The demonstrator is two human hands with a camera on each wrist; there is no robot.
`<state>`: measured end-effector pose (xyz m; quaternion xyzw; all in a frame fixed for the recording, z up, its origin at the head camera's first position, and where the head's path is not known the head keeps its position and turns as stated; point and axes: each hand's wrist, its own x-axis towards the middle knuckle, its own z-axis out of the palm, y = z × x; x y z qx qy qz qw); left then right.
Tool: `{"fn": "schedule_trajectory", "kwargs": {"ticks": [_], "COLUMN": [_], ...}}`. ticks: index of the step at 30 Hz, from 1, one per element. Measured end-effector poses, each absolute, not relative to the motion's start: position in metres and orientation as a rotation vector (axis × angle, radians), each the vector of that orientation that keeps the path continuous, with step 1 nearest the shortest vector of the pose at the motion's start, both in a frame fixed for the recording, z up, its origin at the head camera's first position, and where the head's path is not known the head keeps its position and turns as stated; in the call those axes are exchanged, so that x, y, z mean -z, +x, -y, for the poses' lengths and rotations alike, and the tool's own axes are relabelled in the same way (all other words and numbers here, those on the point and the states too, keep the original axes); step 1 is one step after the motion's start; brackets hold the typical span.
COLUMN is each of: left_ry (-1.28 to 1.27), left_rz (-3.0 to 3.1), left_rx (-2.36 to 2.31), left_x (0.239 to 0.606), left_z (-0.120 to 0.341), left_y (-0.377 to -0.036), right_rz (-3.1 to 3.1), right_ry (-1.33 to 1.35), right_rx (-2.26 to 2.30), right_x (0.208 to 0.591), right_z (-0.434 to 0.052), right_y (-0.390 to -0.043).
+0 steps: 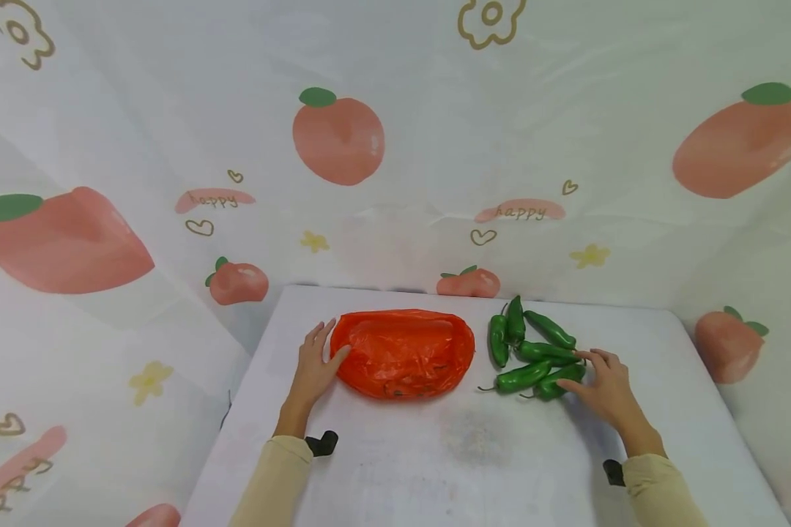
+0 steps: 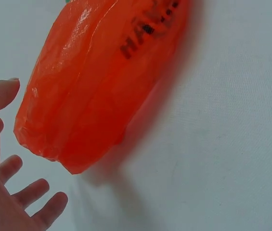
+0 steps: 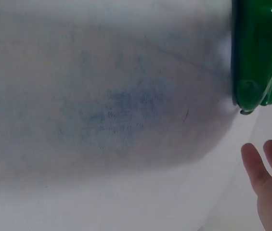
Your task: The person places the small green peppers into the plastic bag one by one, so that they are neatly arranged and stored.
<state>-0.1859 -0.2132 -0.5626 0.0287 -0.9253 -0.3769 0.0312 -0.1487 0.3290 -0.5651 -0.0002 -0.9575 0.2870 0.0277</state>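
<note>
- One orange plastic bag (image 1: 402,353) lay flat mid-counter (image 1: 435,468) — long axis left to right.
- Six green peppers (image 1: 534,350) clustered at its right, stems mostly leftward.
- Left hand (image 1: 315,364), fingers relaxed, touched the bag's left end.
- Right hand (image 1: 605,388) — fingers straight — rested against the peppers.

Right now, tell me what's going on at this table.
A person sits at a white table. Their left hand rests open against the left end of an orange plastic bag lying flat. Their right hand reaches with relaxed fingers to a pile of green peppers, fingertips touching the nearest ones.
</note>
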Motion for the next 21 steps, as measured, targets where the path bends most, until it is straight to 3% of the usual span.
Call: {"fn": "schedule_trajectory", "kwargs": {"ticks": [21], "left_ry": [0.33], "left_rz": [2.672], "left_rx": [1.728], "left_x": [0.584], "left_z": [0.215], "left_y": [-0.191], "right_rz": [3.109], "right_ry": [-0.011], "right_rx": [-0.952], "right_x": [0.574], "right_z": [-0.336], "right_y": [-0.146]}}
